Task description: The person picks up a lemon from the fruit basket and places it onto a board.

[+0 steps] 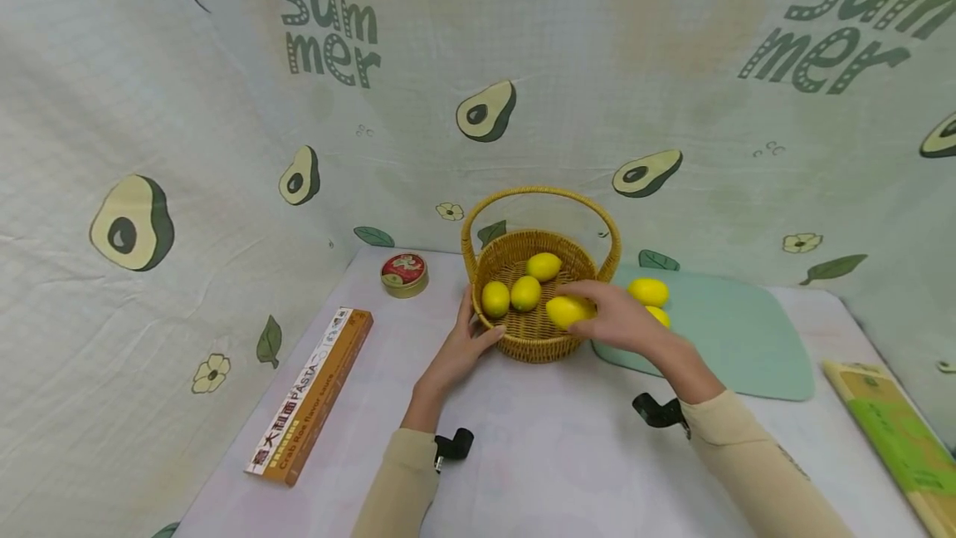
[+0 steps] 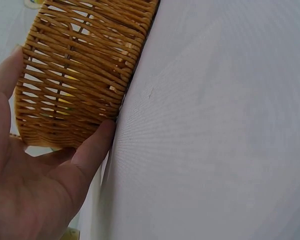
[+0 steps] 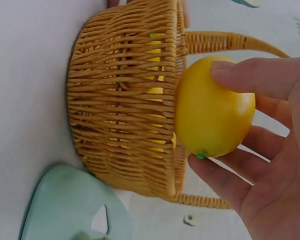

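Observation:
A yellow lemon (image 1: 566,312) is pinched between the thumb and fingers of my right hand (image 1: 623,318). The right wrist view shows this lemon (image 3: 215,107) level with the rim of a wicker basket (image 1: 538,349); its green stem end faces my fingers. Inside the basket lie three more lemons (image 1: 526,293), and its arched handle (image 1: 541,191) stands up. My left hand (image 1: 459,351) holds the basket's left side from outside. In the left wrist view, the thumb (image 2: 95,147) presses low on the woven wall (image 2: 80,75) and another finger lies higher up.
On a pale green board (image 1: 739,339) right of the basket lie two lemons (image 1: 648,291), one partly hidden by my right hand. A round red-lidded tin (image 1: 404,275) and a long pasta box (image 1: 314,397) lie to the left. A green-and-yellow packet (image 1: 896,438) lies far right.

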Action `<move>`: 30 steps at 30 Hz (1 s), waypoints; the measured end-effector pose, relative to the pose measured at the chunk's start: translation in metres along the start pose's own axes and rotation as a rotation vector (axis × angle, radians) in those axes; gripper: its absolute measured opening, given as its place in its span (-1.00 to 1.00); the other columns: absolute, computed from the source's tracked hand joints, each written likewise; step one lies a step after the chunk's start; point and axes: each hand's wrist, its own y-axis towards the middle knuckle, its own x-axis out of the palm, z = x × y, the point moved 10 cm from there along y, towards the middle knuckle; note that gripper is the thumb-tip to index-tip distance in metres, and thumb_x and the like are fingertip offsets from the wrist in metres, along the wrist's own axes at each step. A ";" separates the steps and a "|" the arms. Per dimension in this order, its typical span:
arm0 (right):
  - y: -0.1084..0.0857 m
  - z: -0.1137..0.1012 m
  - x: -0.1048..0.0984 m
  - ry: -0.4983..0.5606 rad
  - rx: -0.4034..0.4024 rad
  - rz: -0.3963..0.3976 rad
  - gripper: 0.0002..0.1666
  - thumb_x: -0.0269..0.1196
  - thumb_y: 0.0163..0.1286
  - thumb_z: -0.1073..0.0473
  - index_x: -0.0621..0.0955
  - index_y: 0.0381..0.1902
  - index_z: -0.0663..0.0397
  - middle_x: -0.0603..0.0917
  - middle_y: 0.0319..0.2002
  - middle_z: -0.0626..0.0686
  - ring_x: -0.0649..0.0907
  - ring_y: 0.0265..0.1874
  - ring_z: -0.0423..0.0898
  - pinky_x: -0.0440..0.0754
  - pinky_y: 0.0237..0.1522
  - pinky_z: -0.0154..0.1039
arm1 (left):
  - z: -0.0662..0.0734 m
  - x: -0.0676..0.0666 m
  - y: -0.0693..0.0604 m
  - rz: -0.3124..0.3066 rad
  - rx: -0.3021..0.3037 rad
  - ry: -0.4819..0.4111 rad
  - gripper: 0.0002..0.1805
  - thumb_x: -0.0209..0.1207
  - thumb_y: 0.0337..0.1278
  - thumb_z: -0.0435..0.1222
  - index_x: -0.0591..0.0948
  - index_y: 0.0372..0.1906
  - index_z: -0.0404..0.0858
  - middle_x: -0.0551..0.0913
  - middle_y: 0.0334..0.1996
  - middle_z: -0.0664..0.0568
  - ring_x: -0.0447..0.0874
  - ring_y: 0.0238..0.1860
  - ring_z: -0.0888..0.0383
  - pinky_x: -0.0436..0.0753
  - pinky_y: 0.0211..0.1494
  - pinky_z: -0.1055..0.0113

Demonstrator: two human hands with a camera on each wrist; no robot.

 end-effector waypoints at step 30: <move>-0.080 0.065 0.001 -0.252 -0.001 0.038 -0.45 0.35 0.21 0.23 0.61 0.20 0.04 0.68 0.14 0.09 0.65 0.09 0.09 0.60 0.10 0.16 | 0.030 0.001 -0.017 -0.079 -0.062 -0.001 0.12 0.24 0.27 0.08 -0.39 0.55 0.31 -0.23 0.63 0.05 0.02 0.59 -0.14 0.28 0.53 -0.06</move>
